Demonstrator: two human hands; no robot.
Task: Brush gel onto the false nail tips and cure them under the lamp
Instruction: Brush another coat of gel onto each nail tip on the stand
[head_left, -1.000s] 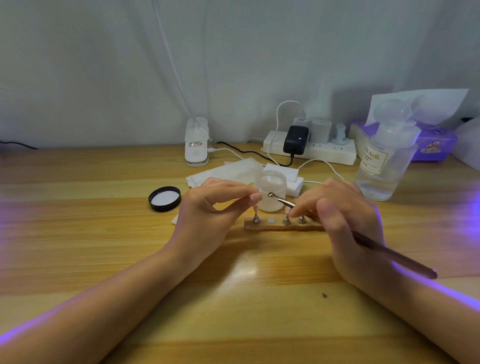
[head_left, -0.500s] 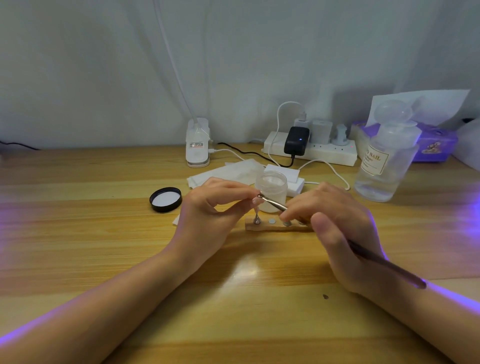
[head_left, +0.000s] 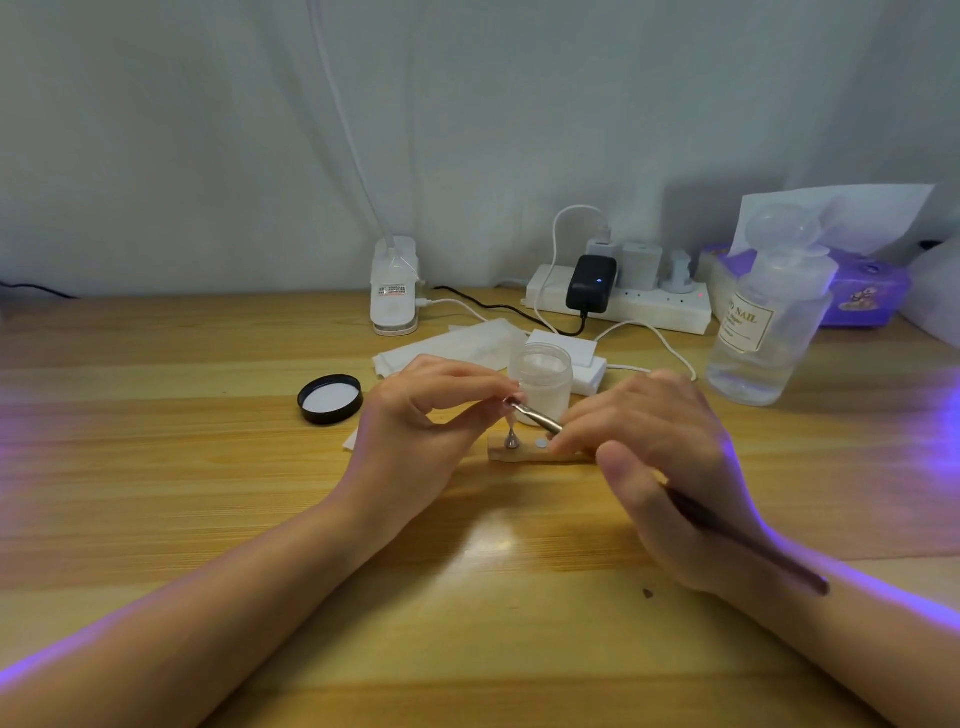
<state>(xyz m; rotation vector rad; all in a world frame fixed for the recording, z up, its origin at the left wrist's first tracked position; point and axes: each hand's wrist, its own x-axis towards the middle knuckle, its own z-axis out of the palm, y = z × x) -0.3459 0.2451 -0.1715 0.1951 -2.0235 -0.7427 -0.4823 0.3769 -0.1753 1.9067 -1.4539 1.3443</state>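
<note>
My left hand (head_left: 431, 431) pinches a small false nail tip (head_left: 513, 401) between thumb and forefinger, just above the wooden holder strip (head_left: 519, 456). A metal stand peg (head_left: 511, 440) rises from the strip's left end. My right hand (head_left: 660, 467) grips a gel brush (head_left: 540, 418) with a silver ferrule and dark handle; its tip touches the nail tip. The open frosted gel jar (head_left: 540, 382) stands right behind the strip. The right part of the strip is hidden by my right hand.
The jar's black lid (head_left: 330, 399) lies to the left. White wipes (head_left: 457, 345) and a small white box lie behind the jar. A clip lamp base (head_left: 394, 291), a power strip (head_left: 618, 301), a clear liquid bottle (head_left: 763, 332) and a purple tissue box (head_left: 867, 296) line the back.
My right hand has slid left with the brush, bringing its tip up to the nail tip in my left hand. More of the holder strip is covered now.
</note>
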